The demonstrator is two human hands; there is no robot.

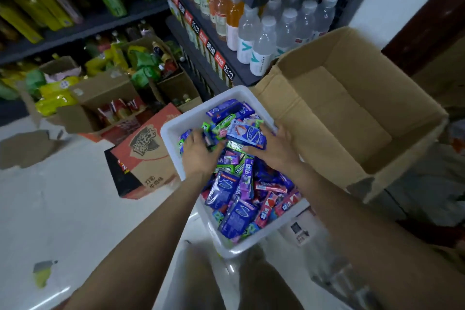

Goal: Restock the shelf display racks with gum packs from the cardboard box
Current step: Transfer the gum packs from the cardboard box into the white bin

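A white plastic bin (173, 128) holds a heap of gum packs (239, 199) in blue, purple, green and red wrappers. My left hand (198, 151) reaches into the far left of the heap, its fingers curled round a dark pack (209, 139). My right hand (273, 146) is in the far right of the bin and holds a light blue and white pack (247, 133) from below. An open cardboard box (352, 113) stands right of the bin, with nothing visible inside.
A dark shelf (216, 58) with water bottles (264, 40) and price tags rises behind the bin. A red and brown carton (143, 158) sits left of the bin. More open boxes of snacks (100, 98) stand on the pale floor at the left.
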